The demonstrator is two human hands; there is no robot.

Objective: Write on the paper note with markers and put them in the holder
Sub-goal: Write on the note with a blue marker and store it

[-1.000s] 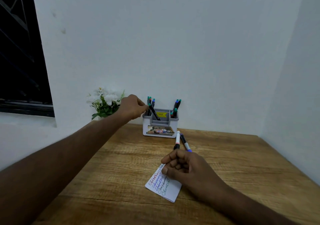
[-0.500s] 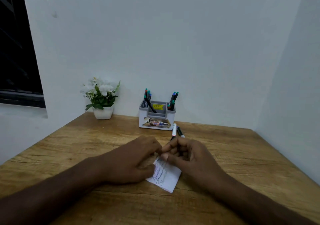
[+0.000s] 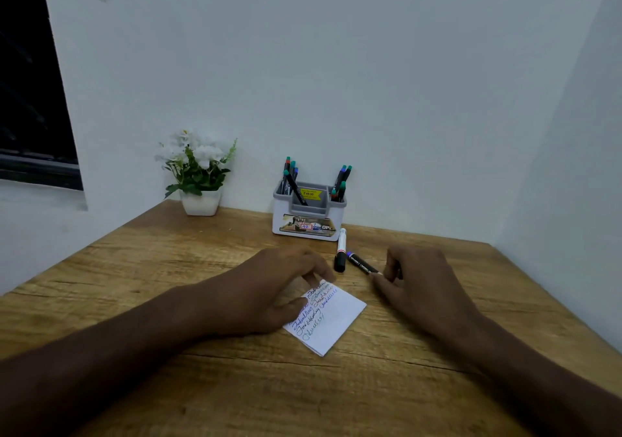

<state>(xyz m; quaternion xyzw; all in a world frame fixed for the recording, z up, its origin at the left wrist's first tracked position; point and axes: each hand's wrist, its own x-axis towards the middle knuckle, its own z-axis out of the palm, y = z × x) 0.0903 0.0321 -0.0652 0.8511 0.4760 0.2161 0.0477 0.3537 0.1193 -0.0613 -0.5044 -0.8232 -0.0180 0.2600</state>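
Observation:
A white paper note (image 3: 336,318) with several lines of coloured handwriting lies on the wooden table (image 3: 168,268). My left hand (image 3: 279,291) rests on its left part, with thumb and fingertips pressing it down. My right hand (image 3: 417,281) is to the right of the note and pinches the near end of a black marker with a blue end (image 3: 360,263), which lies on the table. A white marker with a black cap (image 3: 341,249) lies beside it. The white and grey holder (image 3: 308,231) stands by the wall with several markers upright in it.
A small white pot of white flowers (image 3: 198,180) stands left of the holder against the wall. A dark window (image 3: 30,99) is at the far left. Walls close the table in at the back and on the right.
My left hand has come back from the holder to the note and presses it. My right hand has moved right, off the note, to the end of the blue-ended marker.

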